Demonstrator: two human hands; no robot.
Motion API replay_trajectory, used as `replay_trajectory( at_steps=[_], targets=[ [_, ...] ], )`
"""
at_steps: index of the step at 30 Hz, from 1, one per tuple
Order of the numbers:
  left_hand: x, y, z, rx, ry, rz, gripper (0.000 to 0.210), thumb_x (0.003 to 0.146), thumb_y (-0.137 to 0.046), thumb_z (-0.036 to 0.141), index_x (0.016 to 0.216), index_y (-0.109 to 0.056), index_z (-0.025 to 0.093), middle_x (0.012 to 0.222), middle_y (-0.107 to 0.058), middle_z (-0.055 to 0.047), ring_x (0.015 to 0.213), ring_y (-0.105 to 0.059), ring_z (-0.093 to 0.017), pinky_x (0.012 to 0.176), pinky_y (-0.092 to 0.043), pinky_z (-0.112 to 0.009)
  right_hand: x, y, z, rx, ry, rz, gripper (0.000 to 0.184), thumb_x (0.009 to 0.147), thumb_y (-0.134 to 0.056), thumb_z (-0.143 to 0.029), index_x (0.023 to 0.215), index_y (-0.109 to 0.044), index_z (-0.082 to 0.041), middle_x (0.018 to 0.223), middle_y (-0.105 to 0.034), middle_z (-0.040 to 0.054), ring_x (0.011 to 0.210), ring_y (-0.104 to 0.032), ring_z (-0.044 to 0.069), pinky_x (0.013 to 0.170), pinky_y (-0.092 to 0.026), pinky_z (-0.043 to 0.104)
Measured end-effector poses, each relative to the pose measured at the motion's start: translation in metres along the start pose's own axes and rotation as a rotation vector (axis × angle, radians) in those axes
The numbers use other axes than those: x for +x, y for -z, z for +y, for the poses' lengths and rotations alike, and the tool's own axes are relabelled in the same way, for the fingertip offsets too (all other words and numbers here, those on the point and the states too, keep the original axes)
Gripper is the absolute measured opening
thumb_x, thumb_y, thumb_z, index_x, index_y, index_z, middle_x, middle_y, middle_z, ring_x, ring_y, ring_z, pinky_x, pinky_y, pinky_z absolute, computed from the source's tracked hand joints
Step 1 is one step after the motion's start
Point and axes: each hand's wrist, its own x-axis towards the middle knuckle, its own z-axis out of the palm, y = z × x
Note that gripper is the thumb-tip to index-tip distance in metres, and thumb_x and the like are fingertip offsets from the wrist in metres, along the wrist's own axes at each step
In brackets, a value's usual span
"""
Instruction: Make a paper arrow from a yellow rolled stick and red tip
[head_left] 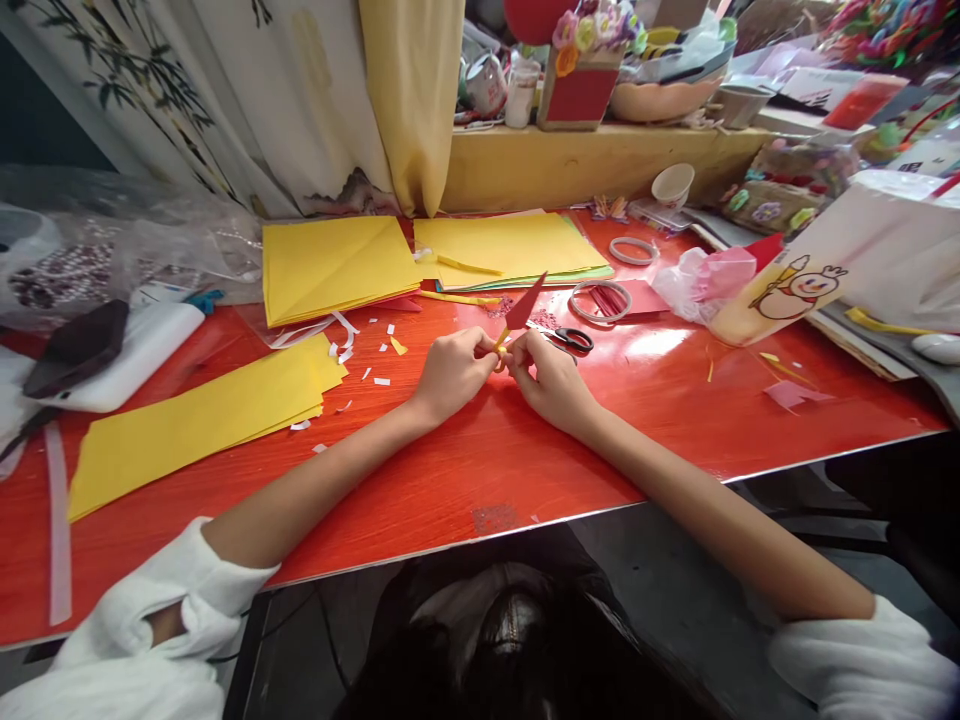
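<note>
My left hand [459, 372] and my right hand [553, 382] meet above the red table, with thumbs and fingertips pinched together. Between them is a small paper craft piece [523, 305], a dark red pointed shape on a thin yellow strip. Its lower end is partly hidden by my fingers. Just behind my right hand lie black-handled scissors [576, 340], their blades largely covered. To the left of my left hand, white and yellow paper scraps [397, 346] are scattered on the tabletop.
Yellow paper stacks [337, 265] lie at the back; cut yellow strips [202, 410] lie at left. Tape rolls [632, 250] sit right of centre, near a pink crumpled plastic bag [709, 280]. A drink cup [799, 280] leans at right. A phone [79, 345] rests at far left.
</note>
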Motion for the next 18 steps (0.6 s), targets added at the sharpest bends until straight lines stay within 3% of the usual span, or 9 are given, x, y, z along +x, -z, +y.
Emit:
replay_trajectory(
  at_steps=[3, 6, 12, 18],
  targets=[
    [0.002, 0.003, -0.002, -0.172, 0.116, 0.049, 0.007, 0.073, -0.057, 0.018, 0.070, -0.063, 0.016, 0.069, -0.067, -0.001, 0.066, -0.061, -0.012, 0.062, -0.043, -0.023, -0.001, 0.002, -0.003, -0.008, -0.069, -0.010, 0.019, 0.083, -0.052, -0.027, 0.073, -0.037, -0.021, 0.068, -0.050, -0.0014, 0.057, -0.044, 0.010, 0.055, -0.035, 0.025],
    [0.002, 0.003, -0.003, -0.252, 0.090, 0.022, 0.009, 0.075, -0.057, 0.022, 0.070, -0.062, 0.015, 0.069, -0.066, -0.001, 0.065, -0.061, -0.012, 0.062, -0.044, -0.023, 0.001, 0.004, -0.003, 0.137, -0.219, 0.042, 0.022, 0.081, -0.056, -0.036, 0.078, -0.041, -0.021, 0.067, -0.050, -0.0022, 0.055, -0.045, 0.009, 0.052, -0.036, 0.025],
    [0.001, -0.005, -0.003, 0.101, -0.220, -0.072, 0.007, 0.081, -0.048, 0.016, 0.079, -0.055, 0.015, 0.078, -0.060, -0.003, 0.072, -0.054, -0.012, 0.070, -0.042, -0.025, 0.002, 0.004, 0.006, 0.365, -0.295, -0.001, 0.015, 0.086, -0.050, -0.035, 0.086, -0.046, -0.021, 0.068, -0.055, -0.0015, 0.055, -0.053, 0.010, 0.050, -0.042, 0.025],
    [-0.002, -0.006, -0.003, 0.266, -0.233, -0.072, 0.017, 0.085, -0.049, 0.032, 0.092, -0.052, 0.016, 0.093, -0.060, -0.005, 0.078, -0.055, -0.014, 0.072, -0.041, -0.027, 0.003, 0.005, 0.005, 0.347, -0.226, 0.052, 0.012, 0.086, -0.051, -0.032, 0.082, -0.049, -0.021, 0.073, -0.056, -0.0004, 0.064, -0.054, 0.011, 0.058, -0.044, 0.027]
  ],
)
